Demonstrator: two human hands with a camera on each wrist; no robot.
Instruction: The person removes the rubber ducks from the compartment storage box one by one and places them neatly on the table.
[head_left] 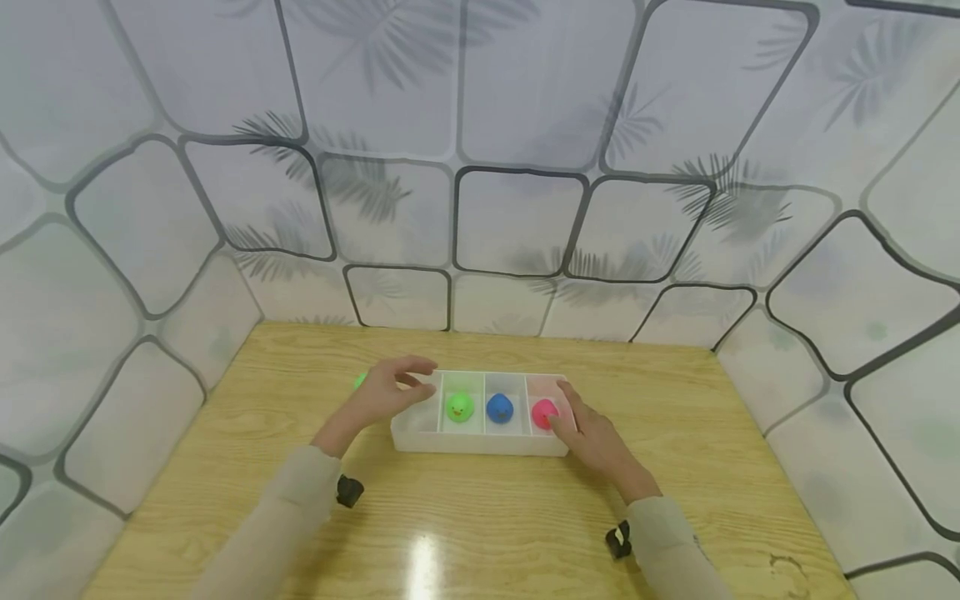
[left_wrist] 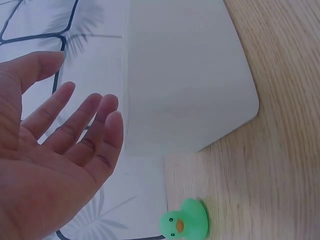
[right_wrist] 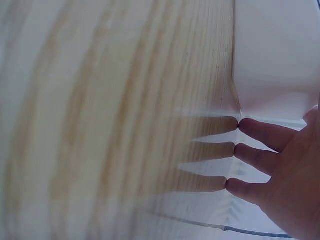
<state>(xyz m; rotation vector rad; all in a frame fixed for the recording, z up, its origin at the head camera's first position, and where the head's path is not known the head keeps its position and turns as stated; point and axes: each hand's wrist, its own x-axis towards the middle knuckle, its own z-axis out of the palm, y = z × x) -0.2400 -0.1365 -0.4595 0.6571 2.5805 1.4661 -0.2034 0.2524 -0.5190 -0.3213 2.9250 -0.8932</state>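
Note:
A white divided box [head_left: 480, 444] stands on the wooden table. From left to right, a green toy duck [head_left: 460, 407], a blue toy duck [head_left: 499, 408] and a pink toy duck [head_left: 543, 413] sit in separate compartments. My left hand [head_left: 382, 390] hovers at the box's left end, fingers loosely bent and apart from the thumb, nothing held. Another green duck [left_wrist: 187, 221] is on the table beyond that end, mostly hidden by this hand in the head view. Along the box's right end lies my right hand [head_left: 596, 435], thumb overlapping the pink duck, other fingers [right_wrist: 257, 159] straight and spread outside.
A pale patterned backdrop [head_left: 517, 221] rises behind the table [head_left: 480, 517] and on both sides. A black wrist strap piece [head_left: 348, 491] shows under the left sleeve, and another [head_left: 618, 540] under the right.

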